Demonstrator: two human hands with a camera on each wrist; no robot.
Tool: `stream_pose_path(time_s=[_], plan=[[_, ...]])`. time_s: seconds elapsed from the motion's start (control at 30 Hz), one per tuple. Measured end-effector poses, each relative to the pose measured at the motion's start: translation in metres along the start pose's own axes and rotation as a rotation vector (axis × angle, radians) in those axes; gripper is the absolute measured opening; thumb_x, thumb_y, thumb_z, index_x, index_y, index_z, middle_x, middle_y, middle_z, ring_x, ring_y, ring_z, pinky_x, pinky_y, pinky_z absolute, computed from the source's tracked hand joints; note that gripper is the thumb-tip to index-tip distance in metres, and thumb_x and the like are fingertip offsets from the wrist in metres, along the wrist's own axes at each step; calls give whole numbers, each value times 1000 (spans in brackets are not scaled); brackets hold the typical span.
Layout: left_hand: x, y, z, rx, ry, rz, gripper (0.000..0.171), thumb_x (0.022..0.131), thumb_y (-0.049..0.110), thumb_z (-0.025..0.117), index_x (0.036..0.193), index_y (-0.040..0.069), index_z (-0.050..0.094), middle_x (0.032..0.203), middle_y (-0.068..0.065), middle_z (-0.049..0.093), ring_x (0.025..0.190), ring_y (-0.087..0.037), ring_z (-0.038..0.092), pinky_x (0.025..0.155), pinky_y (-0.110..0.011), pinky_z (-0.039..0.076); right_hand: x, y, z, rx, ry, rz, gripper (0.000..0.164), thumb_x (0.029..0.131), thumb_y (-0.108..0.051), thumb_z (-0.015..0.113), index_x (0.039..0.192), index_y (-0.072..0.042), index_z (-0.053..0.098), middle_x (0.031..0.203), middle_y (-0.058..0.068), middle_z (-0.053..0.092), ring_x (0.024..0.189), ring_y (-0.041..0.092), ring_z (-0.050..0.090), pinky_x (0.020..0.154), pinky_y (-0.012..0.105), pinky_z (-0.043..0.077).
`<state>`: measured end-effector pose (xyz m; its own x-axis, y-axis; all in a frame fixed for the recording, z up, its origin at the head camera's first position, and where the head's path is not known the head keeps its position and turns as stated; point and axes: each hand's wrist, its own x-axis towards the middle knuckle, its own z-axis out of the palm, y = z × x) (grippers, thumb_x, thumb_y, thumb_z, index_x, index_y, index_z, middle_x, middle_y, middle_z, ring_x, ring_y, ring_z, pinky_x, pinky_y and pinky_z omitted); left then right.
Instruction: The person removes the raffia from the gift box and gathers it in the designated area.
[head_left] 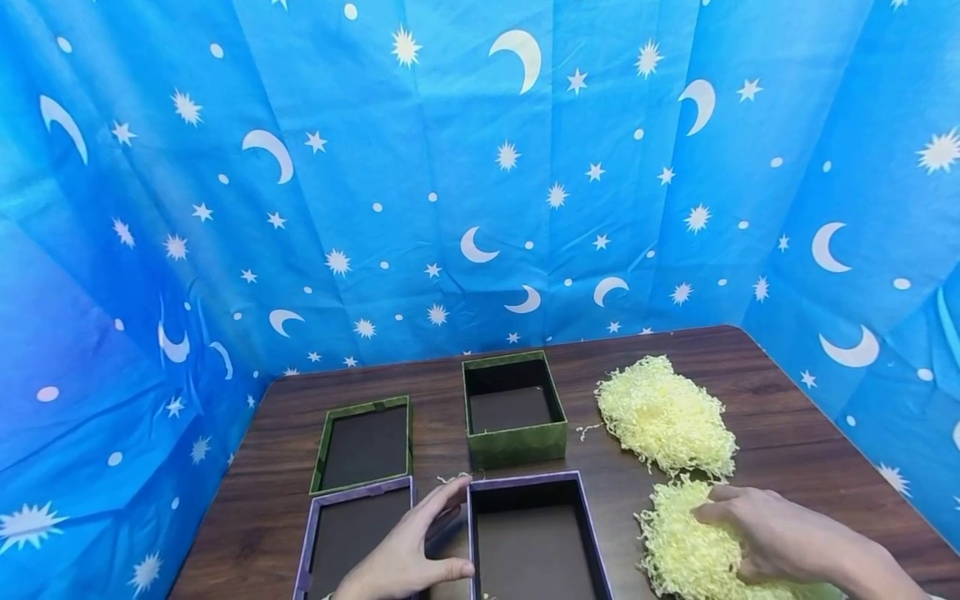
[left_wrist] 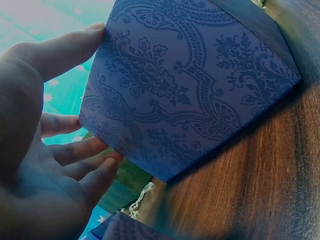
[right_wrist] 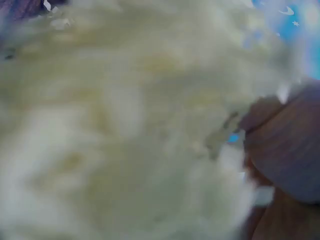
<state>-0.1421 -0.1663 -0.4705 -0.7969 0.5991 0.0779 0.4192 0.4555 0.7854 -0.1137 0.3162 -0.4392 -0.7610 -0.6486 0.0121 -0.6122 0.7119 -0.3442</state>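
My left hand (head_left: 412,546) is at the left wall of a deep purple box (head_left: 588,533). In the left wrist view, its thumb and fingertips touch the edges of the patterned purple wall (left_wrist: 170,95), fingers fairly straight. The box lies open, showing a dark inside with a few pale shreds at the near edge. On the right, my right hand (head_left: 780,533) grips into the nearer heap of pale yellow shredded paper (head_left: 682,542), its fingertips hidden in the strands. Blurred shredded paper (right_wrist: 125,125) fills most of the right wrist view.
A deep green box (head_left: 517,446) stands behind the purple one. At the left lie a shallow green lid (head_left: 408,442) and a shallow purple lid (head_left: 303,554). A second shredded-paper heap (head_left: 663,412) sits farther back. Loose shreds (head_left: 588,429) lie on the wooden table (head_left: 247,500).
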Motion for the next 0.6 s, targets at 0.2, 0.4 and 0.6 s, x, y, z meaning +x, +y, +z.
stream_pose_path(time_s=[0.2,0.4,0.6], plan=[[0,1,-1,2,-5,-20,89,83,32,78,153,37,24,158,-5,30,143,-31,33,112,-51,36,-2,-3,-7,-45,-87,128,63,60,-22,83,121,-25,67,120,17,63,101,39,63,74,54,56],[1,3,-2,13,1,-4,88,84,32,77,154,34,24,158,-3,30,143,-34,31,109,-57,36,-2,0,-16,-65,-81,110,64,65,-28,84,126,-30,63,126,20,60,108,46,59,78,60,53],[0,3,-2,2,-13,-40,88,83,34,78,153,38,24,159,3,28,145,-33,27,111,-59,33,3,3,-20,-123,-43,36,57,71,-36,83,124,-31,63,123,16,62,105,41,61,75,49,57]])
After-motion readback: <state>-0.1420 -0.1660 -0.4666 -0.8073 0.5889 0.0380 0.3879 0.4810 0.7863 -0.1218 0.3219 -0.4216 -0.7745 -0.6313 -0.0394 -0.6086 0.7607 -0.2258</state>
